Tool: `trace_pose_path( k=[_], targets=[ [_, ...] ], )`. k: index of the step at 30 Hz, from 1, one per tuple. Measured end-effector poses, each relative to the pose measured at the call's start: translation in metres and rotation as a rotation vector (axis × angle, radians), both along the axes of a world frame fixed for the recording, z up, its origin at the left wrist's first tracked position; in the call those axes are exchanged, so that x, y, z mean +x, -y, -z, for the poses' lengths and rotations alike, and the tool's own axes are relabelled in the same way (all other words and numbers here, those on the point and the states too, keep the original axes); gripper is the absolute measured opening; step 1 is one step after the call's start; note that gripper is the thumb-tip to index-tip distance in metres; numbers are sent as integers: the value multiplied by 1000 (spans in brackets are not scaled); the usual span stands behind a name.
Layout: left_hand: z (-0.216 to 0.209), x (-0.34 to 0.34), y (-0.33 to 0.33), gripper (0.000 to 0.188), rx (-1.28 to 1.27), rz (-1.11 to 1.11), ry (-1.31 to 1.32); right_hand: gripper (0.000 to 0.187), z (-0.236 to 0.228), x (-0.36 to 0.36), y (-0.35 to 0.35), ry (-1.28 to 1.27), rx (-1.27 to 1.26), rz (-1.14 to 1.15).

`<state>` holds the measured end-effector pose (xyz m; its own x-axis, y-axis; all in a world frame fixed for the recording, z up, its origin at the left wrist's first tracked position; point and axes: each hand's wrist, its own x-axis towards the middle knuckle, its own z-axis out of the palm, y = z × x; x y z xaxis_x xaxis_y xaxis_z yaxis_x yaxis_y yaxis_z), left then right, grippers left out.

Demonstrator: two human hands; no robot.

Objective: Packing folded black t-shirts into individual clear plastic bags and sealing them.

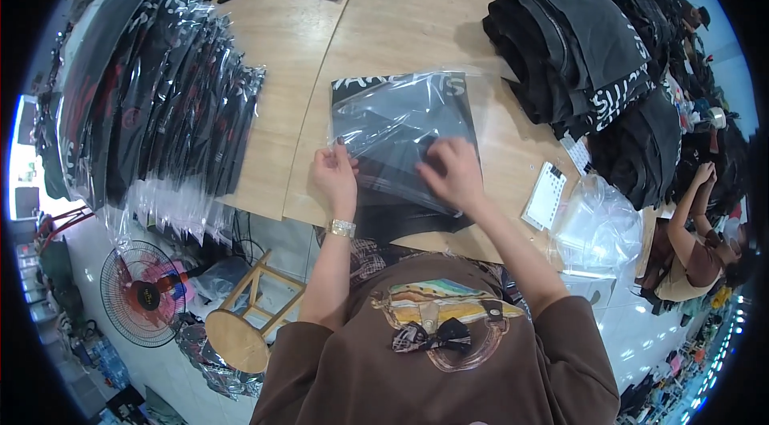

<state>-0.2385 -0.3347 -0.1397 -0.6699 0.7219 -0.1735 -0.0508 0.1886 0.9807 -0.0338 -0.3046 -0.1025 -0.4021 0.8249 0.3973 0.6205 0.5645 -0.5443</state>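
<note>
In front of me on the table lies a folded black shirt [404, 157] with white lettering along its far edge. A clear plastic bag [392, 108] covers most of it, wrinkled and shiny. The near part of the dark cloth sticks out of the bag toward me. My left hand [335, 175] pinches the bag's left edge between thumb and fingers. On the right side, my right hand [452, 173] rests over the bag with its fingers curled in and gripping the film.
A long row of bagged black shirts [160, 96] fills the table's left. At right are piled folded black shirts [565, 48], a white label sheet [545, 195] and a heap of clear bags [597, 225]. A fan [144, 293] and wooden stool [240, 337] stand lower left. Another person [693, 245] works far right.
</note>
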Motion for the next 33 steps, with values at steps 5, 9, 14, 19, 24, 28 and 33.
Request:
trace_pose_path(
  k=[5, 9, 14, 19, 24, 28, 33],
  targets=[
    [2, 3, 1, 31, 57, -13, -43, 30, 27, 12, 20, 112, 43, 11],
    [8, -11, 8, 25, -58, 7, -279, 27, 27, 18, 17, 140, 9, -8],
    [-17, -12, 9, 25, 166, -61, -823, 15, 35, 30, 8, 55, -10, -76],
    [-37, -6, 11, 26, 247, 537, -1340, 11, 17, 39, -5, 78, -47, -136],
    [-27, -12, -8, 17, 335, 868, -1213, 10, 1, 49, -14, 62, -146, -187],
    [-36, -1, -18, 12, 301, 951, -1108, 12, -5, 53, -11, 34, -158, -45],
    [-49, 9, -29, 10, 364, 780, -1107, 24, -18, 55, -6, 89, 118, -40]
  ],
)
